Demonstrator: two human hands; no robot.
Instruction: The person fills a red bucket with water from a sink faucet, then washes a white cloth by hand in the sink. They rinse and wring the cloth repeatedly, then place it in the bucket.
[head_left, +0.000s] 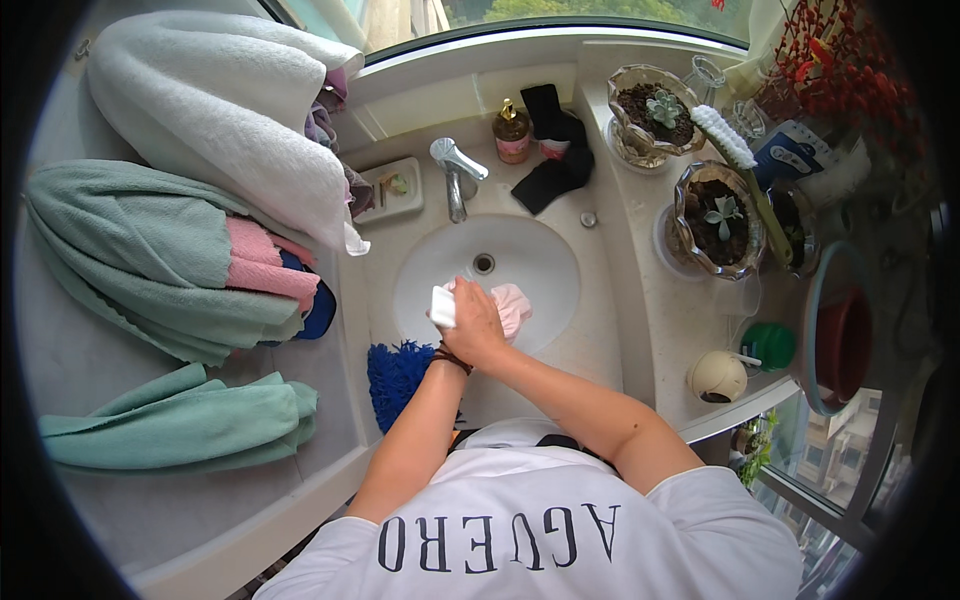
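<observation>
Over the near part of the oval white sink (427, 262), my two hands are together. A white block, which looks like a bar of soap (443, 307), sticks out on the left side of my left hand (448, 337), which is mostly hidden behind my right hand. The right hand (478, 319) lies on top, its fingers pointing away from me. Pale pink cloth (513, 309) bunches out at its right; which hand grips the cloth is hidden. Beyond them stands the chrome faucet (457, 176), over the far edge of the sink.
A soap dish (394, 187), an amber pump bottle (512, 135) and black socks (559, 169) lie behind the sink. A blue shaggy cloth (397, 379) is at the near left. Towels (150, 255) hang at left. Potted succulents (720, 217) and a brush (757, 187) are on the right ledge.
</observation>
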